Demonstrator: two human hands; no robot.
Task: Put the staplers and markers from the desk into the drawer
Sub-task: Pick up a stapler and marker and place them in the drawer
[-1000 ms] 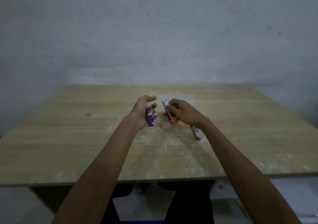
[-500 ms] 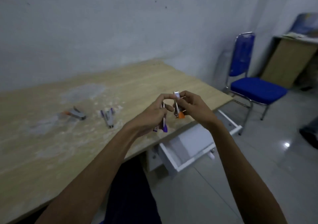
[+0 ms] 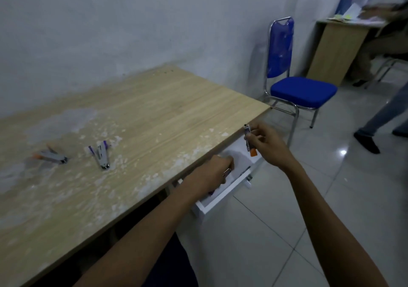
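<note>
Staplers number four in all: two lie on the desk [image 3: 154, 119], an orange-tipped stapler [image 3: 51, 155] to the left and a purple-tipped stapler [image 3: 102, 154] just beside it, both splayed open, and one is in each hand. The right hand [image 3: 266, 146] pinches an orange-ended stapler [image 3: 249, 140] upright between thumb and fingers, above the far end of the open white drawer [image 3: 225, 193]. The left hand [image 3: 212, 175] is curled shut around a purple stapler [image 3: 211, 192] and reaches down into the drawer; only a sliver of purple and a glint of metal show past the fingers.

Half a second ago both hands were held together above the desk edge, staplers side by side; since then the left hand has dropped into the drawer while the right has drifted outward. The two staplers on the desk have not moved.

No marker can be made out anywhere (the drawer's floor is mostly hidden by the left hand). One blue chair [image 3: 300, 90] stands beyond the desk corner, and a second desk [image 3: 335, 50] at the far right is blurred, its clutter unreadable. Someone's leg [image 3: 379, 116] is cut off by the right edge.
</note>
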